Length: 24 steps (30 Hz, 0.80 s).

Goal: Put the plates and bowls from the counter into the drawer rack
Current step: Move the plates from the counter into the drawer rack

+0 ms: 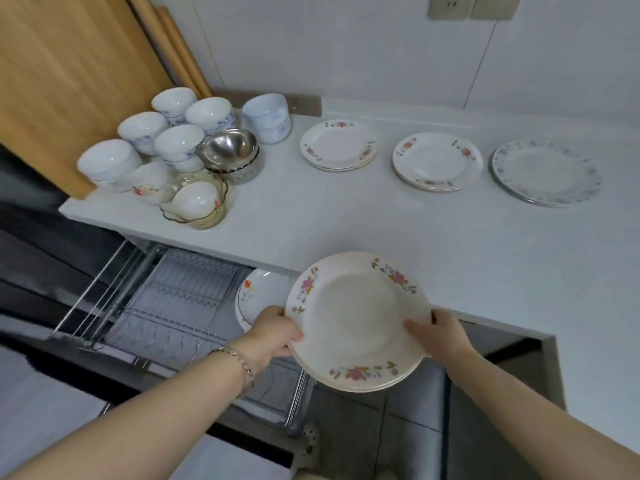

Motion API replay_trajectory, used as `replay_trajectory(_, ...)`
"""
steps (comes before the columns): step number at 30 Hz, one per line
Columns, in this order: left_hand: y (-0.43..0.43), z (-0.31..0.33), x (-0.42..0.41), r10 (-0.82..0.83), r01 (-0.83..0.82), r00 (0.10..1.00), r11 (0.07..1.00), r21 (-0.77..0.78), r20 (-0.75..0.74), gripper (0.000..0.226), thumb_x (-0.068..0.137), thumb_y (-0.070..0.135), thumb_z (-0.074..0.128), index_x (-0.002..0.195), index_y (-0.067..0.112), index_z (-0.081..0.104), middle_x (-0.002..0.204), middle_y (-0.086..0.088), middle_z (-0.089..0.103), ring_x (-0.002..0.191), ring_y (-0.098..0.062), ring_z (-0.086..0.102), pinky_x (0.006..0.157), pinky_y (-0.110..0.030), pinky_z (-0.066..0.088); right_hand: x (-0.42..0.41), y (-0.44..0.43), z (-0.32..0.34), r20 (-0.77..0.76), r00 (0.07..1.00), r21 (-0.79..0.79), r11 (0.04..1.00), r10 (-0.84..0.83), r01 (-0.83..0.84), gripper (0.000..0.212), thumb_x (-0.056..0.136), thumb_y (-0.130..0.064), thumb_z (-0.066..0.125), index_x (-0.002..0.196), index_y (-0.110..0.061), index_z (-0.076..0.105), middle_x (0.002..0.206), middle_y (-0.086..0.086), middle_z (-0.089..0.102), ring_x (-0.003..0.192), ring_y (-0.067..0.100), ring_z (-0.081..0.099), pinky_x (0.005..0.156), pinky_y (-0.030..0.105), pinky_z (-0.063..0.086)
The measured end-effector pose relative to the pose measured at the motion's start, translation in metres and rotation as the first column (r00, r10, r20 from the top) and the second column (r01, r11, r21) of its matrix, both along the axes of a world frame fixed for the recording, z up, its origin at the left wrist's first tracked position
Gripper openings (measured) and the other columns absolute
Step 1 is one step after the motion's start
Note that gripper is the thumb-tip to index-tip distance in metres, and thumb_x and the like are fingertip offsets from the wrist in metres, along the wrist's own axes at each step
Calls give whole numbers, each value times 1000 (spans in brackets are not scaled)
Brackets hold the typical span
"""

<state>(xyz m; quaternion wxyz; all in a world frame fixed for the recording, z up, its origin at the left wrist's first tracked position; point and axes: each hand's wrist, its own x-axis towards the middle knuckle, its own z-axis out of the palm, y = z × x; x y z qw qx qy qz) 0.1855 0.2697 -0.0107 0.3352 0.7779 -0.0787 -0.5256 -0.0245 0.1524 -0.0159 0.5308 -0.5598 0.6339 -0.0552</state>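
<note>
Many bowls [166, 150] wait at the left end of the table [311, 220], one plate [256, 296] stands in the drawer rack [180, 299], the left hand [273, 332] and right hand [440, 330] each have their grip closed on the rim of a plate stack [356, 320] held beside it, and three plate piles [437, 161] lie on the table further right.

This is a home kitchen. A white counter [346, 223] runs along a white tiled wall [346, 46], with a socket [450, 6] high at the far right. Household crockery sits on it: stacked bowls [176, 140] at the far left, floral plates [337, 143] further right. Below the counter's near edge, a wire drawer rack [180, 299] stands pulled out. A wooden panel [69, 64] rises at the left.
</note>
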Motion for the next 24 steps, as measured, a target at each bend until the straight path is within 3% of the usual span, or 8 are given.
replay_trajectory(4,58,-8,39,41,-41,999,999,22,3,35,82,-15,49,112,4,53,112,-13,62,102,-29,59,90,-41,53,39,57,-11,11,1000,59,998,20,-21,34,86,-16,62,114,3,58,107,18,65,100,34,62,92,46,53)
replay_trajectory(7,97,-17,82,62,-63,998,998,29,33,39,81,-15,51,114,4,53,116,-15,62,106,-31,60,90,-43,53,81,95,-19,31,999,104,994,26,-29,17,88,-10,57,100,2,58,92,15,61,98,38,62,90,51,53)
replay_trajectory(12,149,-36,172,60,-64,994,997,46,92,33,81,-15,49,106,7,51,111,-16,59,99,-30,57,83,-42,53,171,152,-44,62,998,149,989,-19,9,5,90,-8,52,94,-4,52,77,6,56,84,28,54,78,38,49)
replay_trajectory(15,170,-50,227,28,-39,992,996,84,120,30,82,-14,48,102,8,49,106,-14,58,95,-30,56,79,-40,54,224,181,-60,49,998,200,979,-51,40,7,90,-6,51,85,-3,54,68,5,52,66,23,51,59,31,46)
replay_trajectory(18,182,-64,276,-12,-7,991,990,141,135,30,82,-14,48,104,7,51,110,-17,60,96,-31,57,75,-38,52,270,198,-76,41,997,227,972,-66,55,12,90,-5,50,78,-4,54,65,6,52,68,25,50,67,33,44)
replay_trajectory(20,182,-76,304,-30,4,990,985,175,141,33,82,-15,47,107,6,53,111,-18,60,101,-34,58,78,-40,53,294,207,-91,56,992,252,963,-111,94,10,89,-6,49,81,-6,57,68,6,55,74,25,52,73,34,46)
replay_trajectory(24,168,-110,357,-47,3,986,965,261,161,34,82,-18,47,105,3,59,116,-20,61,112,-39,58,88,-47,53,337,207,-118,101,973,333,929,-207,163,22,90,-8,45,106,-8,59,88,8,59,72,20,56,55,24,46)
